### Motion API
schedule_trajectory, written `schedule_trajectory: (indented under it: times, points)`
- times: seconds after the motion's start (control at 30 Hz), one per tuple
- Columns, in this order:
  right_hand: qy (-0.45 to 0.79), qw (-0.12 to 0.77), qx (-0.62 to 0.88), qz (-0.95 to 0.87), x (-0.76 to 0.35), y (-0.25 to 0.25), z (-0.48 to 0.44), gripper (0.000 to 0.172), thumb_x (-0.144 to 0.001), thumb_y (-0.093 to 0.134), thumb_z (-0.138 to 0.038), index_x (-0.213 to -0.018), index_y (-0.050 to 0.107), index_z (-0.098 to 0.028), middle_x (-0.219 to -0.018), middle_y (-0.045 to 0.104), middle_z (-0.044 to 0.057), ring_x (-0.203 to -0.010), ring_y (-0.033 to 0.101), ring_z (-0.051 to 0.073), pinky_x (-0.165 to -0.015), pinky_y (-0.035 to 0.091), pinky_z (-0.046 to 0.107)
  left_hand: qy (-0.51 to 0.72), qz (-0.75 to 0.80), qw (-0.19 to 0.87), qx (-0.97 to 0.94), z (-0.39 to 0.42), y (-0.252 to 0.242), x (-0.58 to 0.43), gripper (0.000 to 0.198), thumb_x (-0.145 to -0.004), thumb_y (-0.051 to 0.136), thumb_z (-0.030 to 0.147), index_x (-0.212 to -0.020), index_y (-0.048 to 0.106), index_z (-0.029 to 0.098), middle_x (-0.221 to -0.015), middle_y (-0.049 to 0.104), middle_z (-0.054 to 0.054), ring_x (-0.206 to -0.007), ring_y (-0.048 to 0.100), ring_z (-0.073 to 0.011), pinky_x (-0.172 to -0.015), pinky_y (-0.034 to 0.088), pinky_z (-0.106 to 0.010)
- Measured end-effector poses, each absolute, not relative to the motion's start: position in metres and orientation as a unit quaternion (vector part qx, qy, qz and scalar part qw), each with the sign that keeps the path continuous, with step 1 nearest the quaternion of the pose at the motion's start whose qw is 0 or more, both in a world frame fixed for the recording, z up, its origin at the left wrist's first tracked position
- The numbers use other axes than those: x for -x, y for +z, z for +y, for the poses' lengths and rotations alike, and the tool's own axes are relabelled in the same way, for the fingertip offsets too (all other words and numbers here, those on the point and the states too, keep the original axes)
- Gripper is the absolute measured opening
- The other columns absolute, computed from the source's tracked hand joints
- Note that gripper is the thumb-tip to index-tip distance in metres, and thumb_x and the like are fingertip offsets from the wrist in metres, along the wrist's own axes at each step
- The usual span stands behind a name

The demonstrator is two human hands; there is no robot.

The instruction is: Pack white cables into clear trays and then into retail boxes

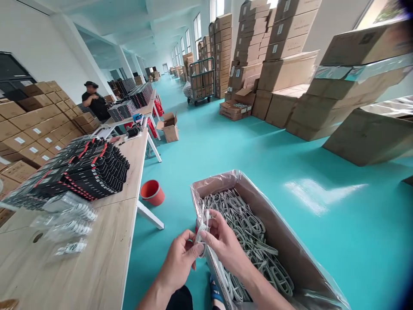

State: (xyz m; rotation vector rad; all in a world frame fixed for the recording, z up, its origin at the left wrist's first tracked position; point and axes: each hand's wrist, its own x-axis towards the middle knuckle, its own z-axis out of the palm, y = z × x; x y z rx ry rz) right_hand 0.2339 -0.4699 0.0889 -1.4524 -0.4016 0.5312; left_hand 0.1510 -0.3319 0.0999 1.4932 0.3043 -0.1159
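A small coiled white cable (201, 232) is pinched between both hands, above the left rim of a lined cardboard box. My left hand (183, 256) grips the coil's lower end with thumb and fingers closed. On the upper part, near a pale connector end, my right hand (221, 239) is closed around the cable. Below and to the right, the open box (277, 219) has plastic film along its walls. Inside it lies a thick heap of similar coiled cables (248, 226).
At left, a wooden table (106, 241) bears bagged cables (72, 224) and stacked black boxes (97, 168). An orange bucket (152, 192) stands beside it. Carton stacks (280, 82) line the right wall, near a trolley (201, 82). A person (96, 101) stands behind the far tables.
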Motion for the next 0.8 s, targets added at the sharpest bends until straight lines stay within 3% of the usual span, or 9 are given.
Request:
schedule_trajectory:
  times: [0.13, 0.3, 0.47, 0.63, 0.7, 0.8]
  points:
    - [0.29, 0.712, 0.619, -0.165, -0.242, 0.087, -0.447, 0.048, -0.085, 0.056, -0.056, -0.113, 0.06, -0.017, -0.064, 0.05, -0.002, -0.057, 0.042, 0.012, -0.053, 0.035, 0.026, -0.002, 0.16, 0.698, -0.698, -0.315, 0.103, -0.142, 0.031, -0.08, 0.066, 0.047, -0.082, 0.059, 0.017, -0.071, 0.053, 0.002, -0.059, 0.045, -0.0095, -0.052, 0.039, -0.022]
    - [0.4, 0.738, 0.525, -0.136, -0.245, 0.096, -0.414, 0.046, -0.081, 0.062, -0.056, -0.102, 0.067, -0.016, -0.061, 0.054, -0.001, -0.052, 0.044, 0.01, -0.049, 0.034, 0.024, -0.024, 0.179, 0.821, -0.542, -0.289, 0.099, -0.13, 0.036, -0.082, 0.061, 0.053, -0.075, 0.055, 0.018, -0.085, 0.061, -0.006, -0.073, 0.061, -0.0176, -0.048, 0.044, -0.022]
    - [0.49, 0.74, 0.444, -0.122, -0.242, 0.104, -0.367, 0.042, -0.075, 0.073, -0.047, -0.106, 0.068, -0.019, -0.077, 0.06, 0.001, -0.049, 0.044, 0.006, -0.044, 0.029, 0.022, 0.017, 0.17, 0.914, -0.368, -0.254, 0.089, -0.116, 0.042, -0.083, 0.063, 0.049, -0.062, 0.047, 0.016, -0.075, 0.066, -0.009, -0.057, 0.06, -0.0117, -0.039, 0.033, -0.016]
    - [0.504, 0.722, 0.448, -0.153, -0.239, 0.116, -0.305, 0.042, -0.071, 0.078, -0.042, -0.103, 0.067, -0.018, -0.073, 0.057, -0.003, -0.046, 0.04, 0.003, -0.041, 0.027, 0.02, 0.042, 0.185, 0.942, -0.277, -0.205, 0.081, -0.11, 0.042, -0.085, 0.06, 0.048, -0.062, 0.047, 0.016, -0.069, 0.066, -0.008, -0.051, 0.058, -0.0099, -0.037, 0.031, -0.015]
    - [0.501, 0.714, 0.46, -0.167, -0.238, 0.12, -0.277, 0.041, -0.071, 0.078, -0.042, -0.101, 0.065, -0.018, -0.067, 0.054, -0.005, -0.044, 0.039, 0.003, -0.039, 0.027, 0.019, 0.05, 0.201, 0.937, -0.281, -0.181, 0.081, -0.108, 0.041, -0.086, 0.057, 0.051, -0.067, 0.051, 0.016, -0.07, 0.066, -0.008, -0.052, 0.059, -0.0112, -0.037, 0.033, -0.016]
    - [0.488, 0.697, 0.492, -0.186, -0.238, 0.125, -0.234, 0.039, -0.073, 0.077, -0.044, -0.097, 0.062, -0.018, -0.059, 0.05, -0.006, -0.044, 0.042, 0.005, -0.039, 0.029, 0.018, 0.073, 0.217, 0.909, -0.349, -0.141, 0.088, -0.1, 0.038, -0.088, 0.051, 0.052, -0.091, 0.059, 0.015, -0.089, 0.069, -0.011, -0.064, 0.065, -0.0157, -0.045, 0.041, -0.02]
